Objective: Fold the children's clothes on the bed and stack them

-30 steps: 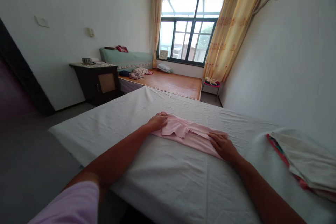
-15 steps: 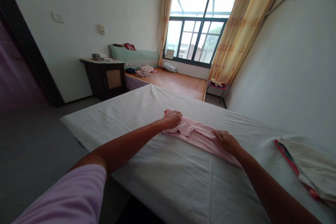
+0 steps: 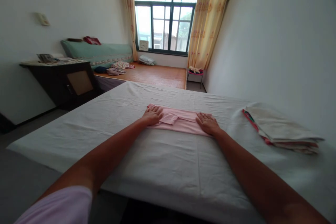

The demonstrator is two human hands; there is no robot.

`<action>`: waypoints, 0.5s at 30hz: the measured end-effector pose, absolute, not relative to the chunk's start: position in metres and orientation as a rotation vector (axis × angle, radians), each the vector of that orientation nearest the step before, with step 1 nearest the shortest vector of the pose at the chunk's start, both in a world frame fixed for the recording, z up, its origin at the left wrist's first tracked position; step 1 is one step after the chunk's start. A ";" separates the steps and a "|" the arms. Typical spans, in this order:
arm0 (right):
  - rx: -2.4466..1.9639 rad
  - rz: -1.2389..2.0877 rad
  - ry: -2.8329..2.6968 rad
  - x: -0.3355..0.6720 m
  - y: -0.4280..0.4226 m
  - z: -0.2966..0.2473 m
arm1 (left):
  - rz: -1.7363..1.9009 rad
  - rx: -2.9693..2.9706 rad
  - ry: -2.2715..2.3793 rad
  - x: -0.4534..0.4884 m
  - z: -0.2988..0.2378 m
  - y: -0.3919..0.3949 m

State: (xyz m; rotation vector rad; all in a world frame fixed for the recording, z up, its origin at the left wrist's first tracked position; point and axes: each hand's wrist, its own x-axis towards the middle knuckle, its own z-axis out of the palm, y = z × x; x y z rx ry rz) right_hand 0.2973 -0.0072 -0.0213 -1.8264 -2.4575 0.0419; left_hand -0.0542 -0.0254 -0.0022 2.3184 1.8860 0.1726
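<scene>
A pink garment (image 3: pixel 181 120) lies folded into a narrow strip in the middle of a bed covered with a white sheet (image 3: pixel 157 154). My left hand (image 3: pixel 152 114) rests flat on its left end, fingers stretched out. On the strip's right end my right hand (image 3: pixel 207 123) lies flat too, fingers apart. Neither hand grips the cloth.
A folded stack of cream and red cloth (image 3: pixel 278 127) sits on the bed at the right, by the white wall. Left of the bed stands a dark cabinet (image 3: pixel 67 82). Beyond are a wooden platform (image 3: pixel 154 75) with loose clothes, a small stool (image 3: pixel 195 73) and a curtained window (image 3: pixel 165 24).
The camera has swung, so the bed now sits level and centred. Both hands stay pressed on the two ends of the pink garment, which looks a little shorter and flatter.
</scene>
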 end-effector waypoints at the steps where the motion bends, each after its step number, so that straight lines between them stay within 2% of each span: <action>1: -1.861 0.030 -2.420 0.304 -0.008 -0.023 | 0.179 2.301 1.923 -0.061 -0.004 -0.023; 11: -1.920 -0.002 -2.221 0.318 -0.009 -0.038 | 0.136 2.243 2.167 -0.087 -0.006 -0.023; 15: -1.933 0.053 -2.143 0.318 -0.010 -0.035 | 0.284 2.508 2.137 -0.076 0.005 -0.033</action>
